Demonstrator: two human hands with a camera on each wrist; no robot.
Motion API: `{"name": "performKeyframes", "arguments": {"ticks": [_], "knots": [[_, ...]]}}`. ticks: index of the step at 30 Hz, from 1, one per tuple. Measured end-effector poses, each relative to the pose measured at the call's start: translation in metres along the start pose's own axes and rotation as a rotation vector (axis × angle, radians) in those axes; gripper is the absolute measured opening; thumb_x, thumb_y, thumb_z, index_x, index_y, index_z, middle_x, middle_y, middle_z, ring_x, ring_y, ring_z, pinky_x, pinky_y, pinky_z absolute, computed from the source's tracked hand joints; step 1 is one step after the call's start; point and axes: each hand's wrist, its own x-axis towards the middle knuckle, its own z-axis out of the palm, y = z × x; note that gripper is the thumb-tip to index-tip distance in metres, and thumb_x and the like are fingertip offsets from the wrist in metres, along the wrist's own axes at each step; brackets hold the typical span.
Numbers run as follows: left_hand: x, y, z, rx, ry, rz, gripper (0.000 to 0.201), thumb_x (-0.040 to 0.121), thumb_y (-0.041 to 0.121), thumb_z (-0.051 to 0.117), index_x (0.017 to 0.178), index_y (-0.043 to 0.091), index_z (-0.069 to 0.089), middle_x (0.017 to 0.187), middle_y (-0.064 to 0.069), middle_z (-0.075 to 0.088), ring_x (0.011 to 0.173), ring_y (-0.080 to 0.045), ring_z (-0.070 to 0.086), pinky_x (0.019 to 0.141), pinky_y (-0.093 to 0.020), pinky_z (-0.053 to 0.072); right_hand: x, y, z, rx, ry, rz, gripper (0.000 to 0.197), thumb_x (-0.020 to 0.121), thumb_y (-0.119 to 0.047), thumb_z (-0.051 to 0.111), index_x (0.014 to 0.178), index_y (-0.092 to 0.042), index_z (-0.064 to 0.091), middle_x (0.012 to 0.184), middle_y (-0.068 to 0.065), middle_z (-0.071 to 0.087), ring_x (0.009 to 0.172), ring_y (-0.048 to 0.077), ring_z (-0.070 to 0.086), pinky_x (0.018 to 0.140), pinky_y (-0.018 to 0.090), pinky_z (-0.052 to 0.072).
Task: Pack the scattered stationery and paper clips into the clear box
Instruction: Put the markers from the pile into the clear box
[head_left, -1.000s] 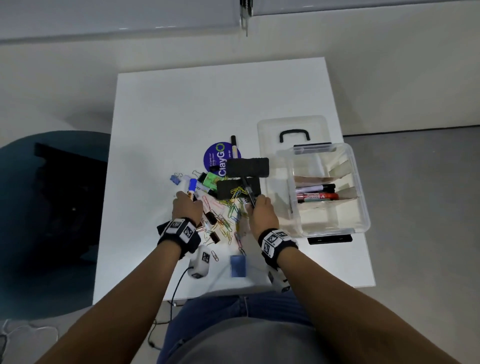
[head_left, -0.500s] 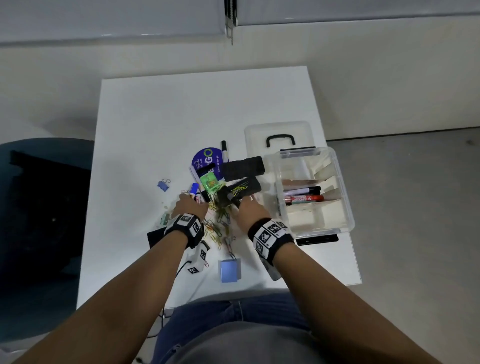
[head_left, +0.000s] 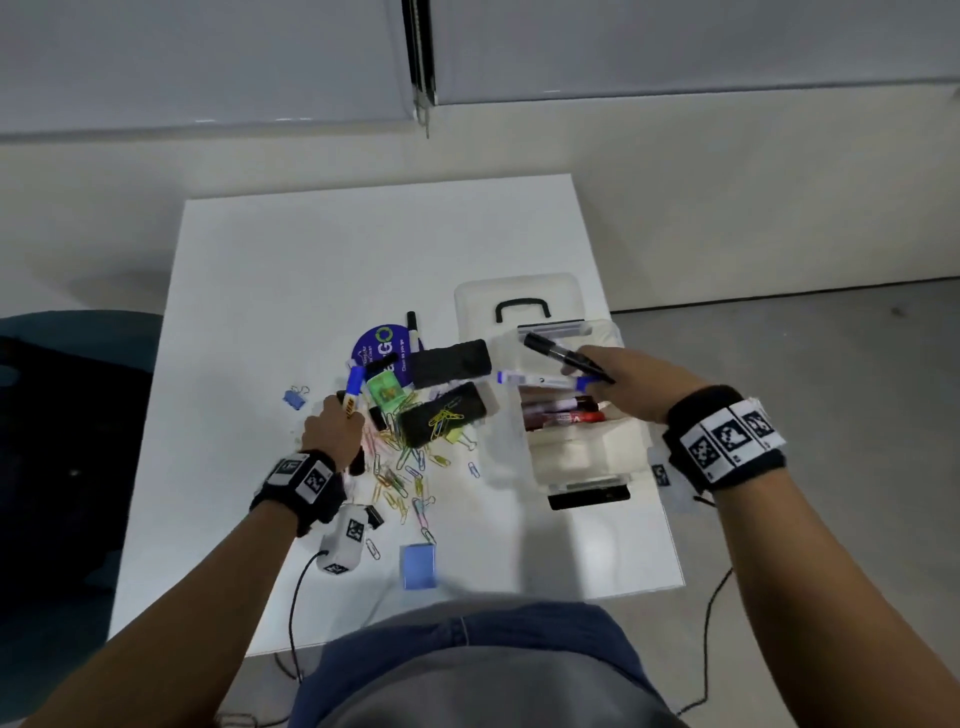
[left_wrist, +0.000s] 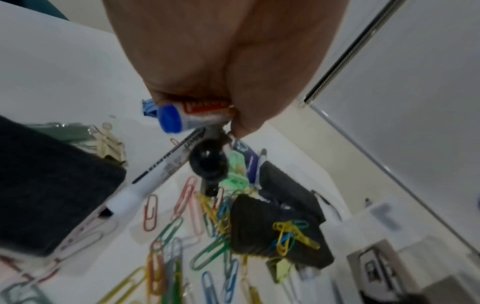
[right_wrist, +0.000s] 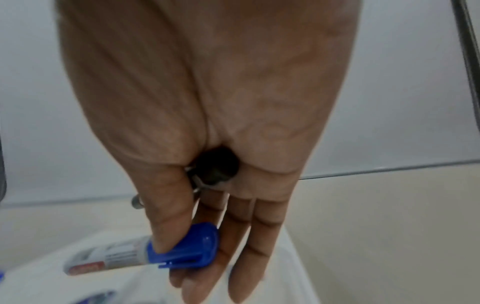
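Note:
My right hand (head_left: 597, 376) hovers over the clear box (head_left: 584, 465) and grips two markers: a black marker (head_left: 558, 356) and a white marker with blue caps (head_left: 540, 381). In the right wrist view the thumb (right_wrist: 166, 222) presses on the blue cap (right_wrist: 187, 254), and the black marker's end (right_wrist: 217, 166) sits in the palm. My left hand (head_left: 335, 421) is at the pile's left side and grips a blue-capped marker (left_wrist: 187, 116) together with a black-ended marker (left_wrist: 207, 162). Coloured paper clips (head_left: 405, 470) lie scattered on the white table (head_left: 311, 270).
Red and black markers (head_left: 563, 413) lie in the box, and its lid (head_left: 519, 291) lies behind it. Two black erasers (head_left: 457, 356) (head_left: 447, 415), a round purple pack (head_left: 382, 345), a green item (head_left: 384, 389), a blue binder clip (head_left: 294, 398) and a blue pad (head_left: 418, 566) remain on the table.
My right hand has left the pile and moved right and up over the box with two markers. My left hand has closed on markers at the pile's left.

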Motion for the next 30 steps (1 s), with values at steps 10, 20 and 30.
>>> {"name": "performKeyframes", "arguments": {"ticks": [10, 20, 30], "knots": [[-0.068, 0.085, -0.020, -0.386, -0.368, 0.394, 0.020, 0.101, 0.030, 0.045, 0.111, 0.018, 0.057, 0.099, -0.004, 0.068, 0.095, -0.020, 0.063, 0.086, -0.037, 0.046, 0.039, 0.031, 0.043, -0.368, -0.116, -0.049, 0.030, 0.093, -0.019, 0.055, 0.122, -0.021, 0.058, 0.114, 0.006, 0.064, 0.103, 0.028, 0.062, 0.082, 0.036, 0.050], [-0.113, 0.205, 0.025, 0.450, -0.433, 0.849, 0.020, 0.094, 0.035, 0.055, 0.094, 0.015, 0.053, 0.086, -0.003, 0.059, 0.075, -0.021, 0.059, 0.062, -0.029, 0.039, 0.030, 0.064, 0.058, 0.094, 0.423, 0.321, 0.045, 0.086, -0.002, 0.051, 0.130, -0.007, 0.044, 0.125, 0.018, 0.052, 0.109, 0.037, 0.055, 0.089, 0.041, 0.047], [-0.107, 0.247, 0.084, 0.692, -0.356, 0.970, 0.030, 0.089, 0.023, 0.062, 0.117, 0.012, 0.058, 0.107, -0.012, 0.065, 0.097, -0.030, 0.063, 0.080, -0.037, 0.051, 0.032, 0.084, 0.061, 0.309, 0.300, 0.326, 0.049, 0.089, -0.001, 0.049, 0.137, -0.010, 0.043, 0.124, 0.017, 0.060, 0.109, 0.035, 0.058, 0.090, 0.036, 0.047]]}}
